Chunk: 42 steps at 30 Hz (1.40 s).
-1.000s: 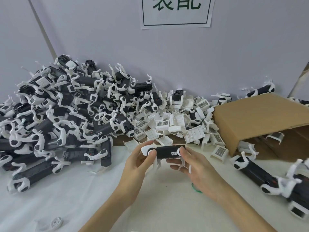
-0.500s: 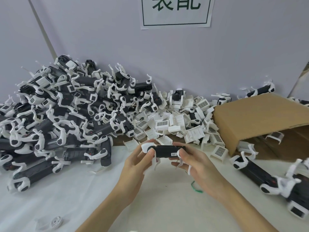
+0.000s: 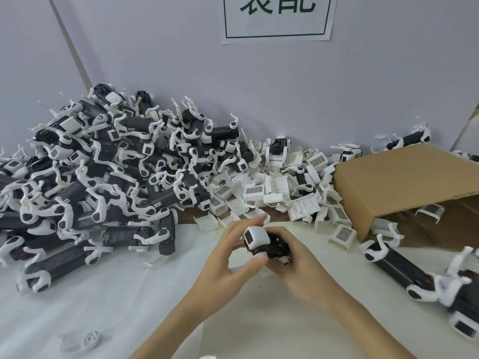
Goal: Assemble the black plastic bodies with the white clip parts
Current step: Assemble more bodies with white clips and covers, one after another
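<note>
1. White sheeting covers the table (image 3: 103,307) under a pale grey wall with a paper sign (image 3: 276,19) whose top is cut off by the frame.
2. Just left of the brown cardboard box (image 3: 404,182), a scatter of loose white clip parts (image 3: 280,187) lies; farther left of the box rises the big heap of assembled black-and-white units (image 3: 103,172).
3. In front of the box and to its left, both hands hold one black plastic body (image 3: 276,248) with a white cap (image 3: 255,235) on its near end.
4. The left hand (image 3: 228,260) pinches the capped end between thumb and fingers; the right hand (image 3: 298,263) curls round the body, hiding most of it.
5. A second ago the body lay crosswise in full view; now it is turned end-on, foreshortened and blurred.
</note>
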Tool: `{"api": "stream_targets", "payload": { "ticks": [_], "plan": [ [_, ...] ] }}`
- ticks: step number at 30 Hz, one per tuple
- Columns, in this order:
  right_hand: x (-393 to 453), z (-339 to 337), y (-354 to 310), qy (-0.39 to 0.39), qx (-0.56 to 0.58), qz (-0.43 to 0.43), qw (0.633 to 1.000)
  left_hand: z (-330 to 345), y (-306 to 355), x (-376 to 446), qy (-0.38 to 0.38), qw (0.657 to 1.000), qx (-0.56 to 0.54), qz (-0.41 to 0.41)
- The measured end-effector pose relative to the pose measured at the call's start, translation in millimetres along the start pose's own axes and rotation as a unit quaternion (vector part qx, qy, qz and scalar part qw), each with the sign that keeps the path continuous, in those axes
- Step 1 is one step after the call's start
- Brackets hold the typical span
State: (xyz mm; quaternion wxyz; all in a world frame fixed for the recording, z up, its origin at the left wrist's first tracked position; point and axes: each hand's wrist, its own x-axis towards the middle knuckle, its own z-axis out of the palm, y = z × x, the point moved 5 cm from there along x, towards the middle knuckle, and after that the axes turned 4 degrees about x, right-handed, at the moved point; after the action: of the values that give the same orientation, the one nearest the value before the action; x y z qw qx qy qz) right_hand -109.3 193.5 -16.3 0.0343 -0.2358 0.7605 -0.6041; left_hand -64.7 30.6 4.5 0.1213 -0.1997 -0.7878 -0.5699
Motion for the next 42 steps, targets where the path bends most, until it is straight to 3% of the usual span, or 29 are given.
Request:
{"api": "stream_targets", "payload": {
  "ticks": [7, 17, 21, 24, 28, 31, 33, 35, 39, 40, 42],
  "plan": [
    [2.3, -3.1, 1.8, -0.004, 0.03, -0.018, 0.999, -6.7, -13.0, 0.5, -0.003, 0.988, -0.126, -0.094],
    [1.5, -3.0, 5.2, 0.015, 0.03, -0.011, 0.999, -12.2, -16.8, 1.1, 0.041, 0.991, -0.075, -0.101],
    [-0.4, -10.1, -3.7, 0.116, -0.037, -0.079, 0.989, -16.7, -18.2, 0.8, 0.121, 0.983, -0.068, -0.118],
    [-3.4, -13.9, -12.8, 0.176, -0.135, -0.148, 0.964, -11.2, -19.2, -1.4, 0.104, 0.988, -0.003, -0.115],
    [-4.9, -13.8, -15.3, 0.165, -0.184, -0.178, 0.953, -4.0, -18.3, 0.5, 0.072, 0.992, -0.039, -0.095],
    [-1.8, -16.1, -10.1, 0.118, -0.162, -0.138, 0.97, -8.2, -21.3, 1.1, 0.08, 0.99, -0.077, -0.088],
    [-2.0, -19.7, -8.6, 0.103, -0.21, -0.125, 0.964, -10.8, -21.6, 0.5, 0.074, 0.99, -0.076, -0.093],
    [-4.5, -24.8, -10.5, 0.126, -0.256, -0.139, 0.948, -11.7, -22.4, -1.2, 0.073, 0.992, -0.042, -0.098],
    [-4.2, -28.9, -15.0, 0.152, -0.253, -0.179, 0.939, -19.1, -18.3, -0.2, 0.143, 0.977, 0.154, -0.044],
    [-4.4, -29.7, -15.9, 0.159, -0.252, -0.186, 0.936, -20.2, -17.9, 0.3, 0.146, 0.975, 0.156, -0.06],
    [-4.9, -30.8, -17.3, 0.163, -0.271, -0.195, 0.928, -19.4, -18.5, 1.0, 0.124, 0.983, 0.061, -0.122]
  ]
}}
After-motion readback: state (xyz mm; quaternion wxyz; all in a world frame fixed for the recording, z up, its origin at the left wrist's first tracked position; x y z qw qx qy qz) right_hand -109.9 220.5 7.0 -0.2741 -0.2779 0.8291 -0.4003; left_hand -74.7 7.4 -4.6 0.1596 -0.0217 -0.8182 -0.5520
